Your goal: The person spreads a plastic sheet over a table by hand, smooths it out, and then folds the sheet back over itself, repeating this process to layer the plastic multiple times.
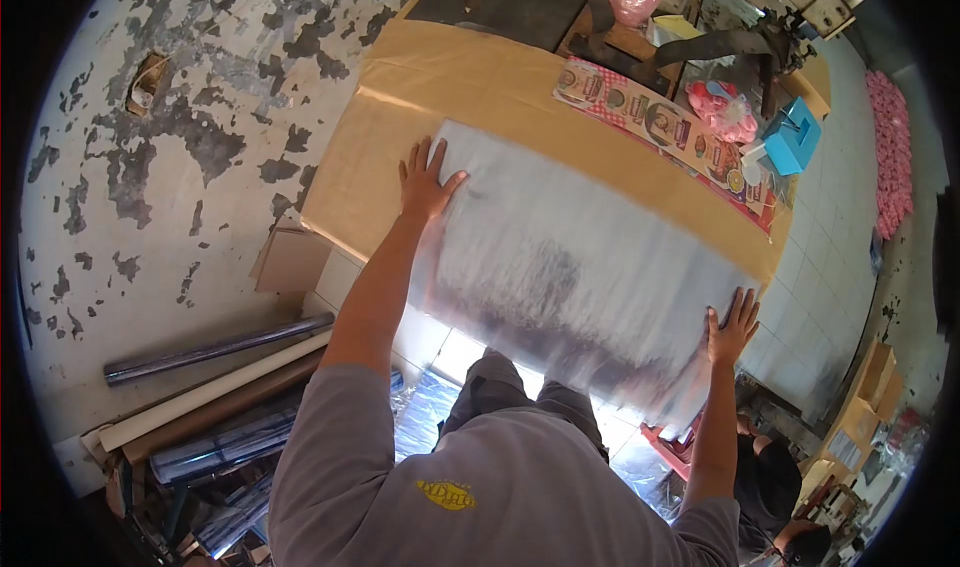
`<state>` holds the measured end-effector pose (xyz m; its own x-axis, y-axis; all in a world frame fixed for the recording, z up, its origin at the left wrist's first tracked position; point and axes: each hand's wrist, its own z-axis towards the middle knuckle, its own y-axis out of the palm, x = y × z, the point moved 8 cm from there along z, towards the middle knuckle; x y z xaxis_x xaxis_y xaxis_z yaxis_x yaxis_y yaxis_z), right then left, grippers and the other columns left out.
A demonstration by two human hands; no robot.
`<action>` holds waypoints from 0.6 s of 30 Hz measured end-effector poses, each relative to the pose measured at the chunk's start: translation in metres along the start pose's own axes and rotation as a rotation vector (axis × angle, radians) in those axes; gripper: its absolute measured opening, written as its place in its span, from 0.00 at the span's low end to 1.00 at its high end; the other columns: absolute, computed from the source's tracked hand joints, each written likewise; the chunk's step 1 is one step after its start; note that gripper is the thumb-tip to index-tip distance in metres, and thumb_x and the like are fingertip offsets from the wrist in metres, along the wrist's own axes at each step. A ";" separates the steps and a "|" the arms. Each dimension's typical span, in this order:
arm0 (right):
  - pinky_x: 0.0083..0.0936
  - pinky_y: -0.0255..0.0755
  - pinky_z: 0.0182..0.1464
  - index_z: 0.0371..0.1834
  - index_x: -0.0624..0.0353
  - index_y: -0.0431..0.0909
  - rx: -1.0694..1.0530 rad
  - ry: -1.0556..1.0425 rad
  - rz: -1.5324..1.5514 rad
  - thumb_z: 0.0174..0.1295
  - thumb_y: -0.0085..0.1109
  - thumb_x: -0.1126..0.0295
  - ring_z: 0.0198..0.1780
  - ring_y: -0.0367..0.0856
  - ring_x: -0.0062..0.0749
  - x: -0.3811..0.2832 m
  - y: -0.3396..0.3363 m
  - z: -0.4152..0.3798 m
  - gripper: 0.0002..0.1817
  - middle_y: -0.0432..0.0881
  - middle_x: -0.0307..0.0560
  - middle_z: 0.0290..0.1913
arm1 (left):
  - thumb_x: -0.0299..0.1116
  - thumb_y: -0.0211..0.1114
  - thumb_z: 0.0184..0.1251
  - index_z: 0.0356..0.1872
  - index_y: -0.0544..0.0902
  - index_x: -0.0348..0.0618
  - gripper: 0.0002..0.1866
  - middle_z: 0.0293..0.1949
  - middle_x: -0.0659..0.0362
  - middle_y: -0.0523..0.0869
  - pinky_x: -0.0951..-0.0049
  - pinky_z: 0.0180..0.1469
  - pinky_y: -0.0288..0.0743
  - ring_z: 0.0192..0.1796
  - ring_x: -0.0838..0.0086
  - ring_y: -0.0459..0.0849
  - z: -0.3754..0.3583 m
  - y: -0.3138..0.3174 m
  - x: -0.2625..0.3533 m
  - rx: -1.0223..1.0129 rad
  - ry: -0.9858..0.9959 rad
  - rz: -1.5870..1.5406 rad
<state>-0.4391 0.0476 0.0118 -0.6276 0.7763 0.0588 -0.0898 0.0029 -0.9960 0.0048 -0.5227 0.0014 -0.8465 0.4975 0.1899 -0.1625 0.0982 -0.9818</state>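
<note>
A wide, shiny grey sheet [590, 257] lies over the brown-paper-covered table [390, 77], its lower part hanging past the near edge and blurred. On the sheet's upper left corner rests my left hand [428, 182], fingers spread and thumb out. My right hand [732, 327] lies at the sheet's right edge, its fingers also apart. Neither hand is wrapped round anything.
A printed cardboard strip [660, 132], a pink bundle [720, 112] and a blue box [793, 135] sit on the table's far right. Rolls [220, 387] lie at lower left. Another person [765, 477] is at lower right. A peeling wall [150, 217] stands left.
</note>
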 end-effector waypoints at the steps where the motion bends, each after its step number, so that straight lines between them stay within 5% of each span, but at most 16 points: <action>1: 0.62 0.36 0.81 0.84 0.39 0.52 -0.010 -0.001 -0.027 0.66 0.45 0.27 0.85 0.40 0.51 -0.002 -0.001 0.000 0.48 0.46 0.40 0.86 | 0.76 0.50 0.67 0.81 0.58 0.61 0.47 0.83 0.53 0.52 0.39 0.81 0.40 0.84 0.55 0.46 0.001 -0.003 0.000 -0.032 -0.020 0.011; 6: 0.62 0.35 0.81 0.84 0.41 0.52 -0.025 0.042 -0.129 0.73 0.42 0.37 0.85 0.40 0.51 -0.006 0.007 -0.011 0.40 0.46 0.43 0.86 | 0.62 0.55 0.74 0.81 0.57 0.44 0.44 0.81 0.44 0.53 0.38 0.80 0.42 0.84 0.51 0.45 -0.008 -0.007 0.037 0.012 0.052 0.090; 8: 0.61 0.34 0.81 0.85 0.42 0.51 0.009 0.086 -0.076 0.74 0.42 0.40 0.85 0.40 0.51 -0.025 0.000 -0.024 0.39 0.46 0.44 0.86 | 0.54 0.56 0.75 0.79 0.56 0.35 0.42 0.81 0.41 0.53 0.39 0.80 0.42 0.84 0.50 0.45 -0.021 0.004 0.081 -0.032 0.293 -0.014; 11: 0.61 0.34 0.81 0.85 0.42 0.50 -0.016 0.166 0.004 0.75 0.40 0.40 0.85 0.41 0.49 -0.045 0.008 -0.042 0.38 0.46 0.43 0.86 | 0.56 0.55 0.75 0.80 0.53 0.36 0.44 0.83 0.43 0.46 0.44 0.82 0.39 0.85 0.51 0.41 -0.035 0.020 0.100 -0.007 0.375 -0.162; 18: 0.59 0.33 0.82 0.85 0.42 0.49 -0.008 0.225 0.105 0.77 0.36 0.39 0.86 0.40 0.48 -0.061 0.009 -0.049 0.38 0.46 0.41 0.86 | 0.60 0.59 0.71 0.81 0.56 0.43 0.46 0.83 0.45 0.46 0.48 0.83 0.42 0.84 0.51 0.43 -0.031 0.003 0.093 -0.011 0.344 -0.193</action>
<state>-0.3637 0.0315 -0.0037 -0.4447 0.8937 -0.0605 -0.0262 -0.0805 -0.9964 -0.0583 -0.4499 0.0165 -0.5810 0.7284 0.3630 -0.2951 0.2272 -0.9281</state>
